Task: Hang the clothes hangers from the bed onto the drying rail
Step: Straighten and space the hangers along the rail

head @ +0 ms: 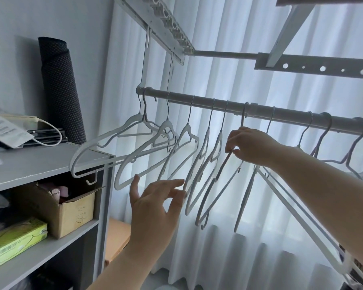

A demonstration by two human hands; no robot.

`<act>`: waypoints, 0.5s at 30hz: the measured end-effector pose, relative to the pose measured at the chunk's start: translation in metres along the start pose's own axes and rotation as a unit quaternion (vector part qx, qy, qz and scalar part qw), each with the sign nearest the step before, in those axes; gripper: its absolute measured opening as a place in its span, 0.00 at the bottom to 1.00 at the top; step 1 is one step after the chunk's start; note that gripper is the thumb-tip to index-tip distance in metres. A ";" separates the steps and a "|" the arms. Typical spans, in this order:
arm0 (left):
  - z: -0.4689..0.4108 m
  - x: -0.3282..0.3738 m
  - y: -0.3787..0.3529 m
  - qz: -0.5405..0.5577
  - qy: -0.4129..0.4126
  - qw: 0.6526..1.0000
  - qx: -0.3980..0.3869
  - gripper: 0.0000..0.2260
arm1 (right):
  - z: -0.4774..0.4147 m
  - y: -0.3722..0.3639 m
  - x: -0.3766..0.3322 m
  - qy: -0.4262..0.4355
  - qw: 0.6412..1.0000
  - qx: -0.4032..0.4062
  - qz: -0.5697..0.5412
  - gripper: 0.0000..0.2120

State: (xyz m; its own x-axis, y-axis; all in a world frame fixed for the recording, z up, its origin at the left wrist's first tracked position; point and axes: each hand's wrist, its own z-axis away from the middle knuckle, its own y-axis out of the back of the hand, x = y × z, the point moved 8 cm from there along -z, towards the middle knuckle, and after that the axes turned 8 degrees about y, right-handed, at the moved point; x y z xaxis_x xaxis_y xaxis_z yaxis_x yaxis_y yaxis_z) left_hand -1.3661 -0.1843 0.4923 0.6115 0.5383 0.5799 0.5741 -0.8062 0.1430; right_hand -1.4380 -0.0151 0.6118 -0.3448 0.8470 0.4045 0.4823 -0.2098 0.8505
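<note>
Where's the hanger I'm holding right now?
Head view, centre: the white clothes hanger is hooked on the grey metal drying rail, pinched by your right hand, between other hangers.

Rail (218, 102) runs off the right edge, and the last hanger (355, 147) there is clipped by the frame. Right hand (252, 145) hides the neck of the held hanger (223, 167). Left hand (153, 204): can't tell if the fingers (174, 182) touch a hanger. Paper (4, 130), upper left: print unreadable. Green box (13, 241) is cut off at the left edge.
</note>
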 end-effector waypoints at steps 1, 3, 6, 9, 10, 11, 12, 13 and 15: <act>0.000 -0.002 0.000 0.004 0.007 1.000 0.001 0.12 | 0.000 0.000 0.000 0.000 1.000 -0.001 0.000 0.12; 0.000 -0.003 0.001 0.016 0.010 1.000 0.007 0.10 | 0.001 0.000 0.000 -0.001 1.000 -0.002 -0.002 0.12; 0.000 0.000 0.002 0.046 0.026 0.999 0.008 0.10 | 0.002 0.000 0.001 -0.002 1.000 -0.002 -0.003 0.13; 0.001 0.004 0.000 0.054 0.030 0.998 -0.008 0.11 | 0.003 0.000 0.002 -0.002 1.000 0.001 0.000 0.14; 0.001 0.003 -0.001 0.055 0.030 0.998 -0.012 0.12 | 0.004 -0.001 0.002 -0.001 1.000 0.001 0.003 0.14; 0.002 0.004 -0.001 0.055 0.028 0.998 -0.013 0.13 | 0.004 -0.001 0.002 0.000 1.000 0.002 0.006 0.14; 0.002 0.003 -0.003 0.052 0.024 0.998 -0.014 0.13 | 0.005 -0.001 0.002 0.001 1.000 0.004 0.008 0.15; 0.002 0.003 -0.003 0.051 0.024 0.998 -0.014 0.11 | 0.005 -0.001 0.003 0.001 1.000 0.005 0.010 0.15; 0.003 0.003 -0.005 0.048 0.028 0.998 -0.013 0.08 | 0.006 -0.001 0.003 0.001 1.000 0.005 0.010 0.16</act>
State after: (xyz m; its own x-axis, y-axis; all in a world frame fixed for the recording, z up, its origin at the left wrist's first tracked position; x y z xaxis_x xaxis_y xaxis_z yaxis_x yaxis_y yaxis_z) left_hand -1.3657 -0.1781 0.4908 0.6310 0.4444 0.6359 0.4990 -0.8601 0.1058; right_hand -1.4352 -0.0099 0.6099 -0.3368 0.8419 0.4216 0.4969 -0.2214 0.8391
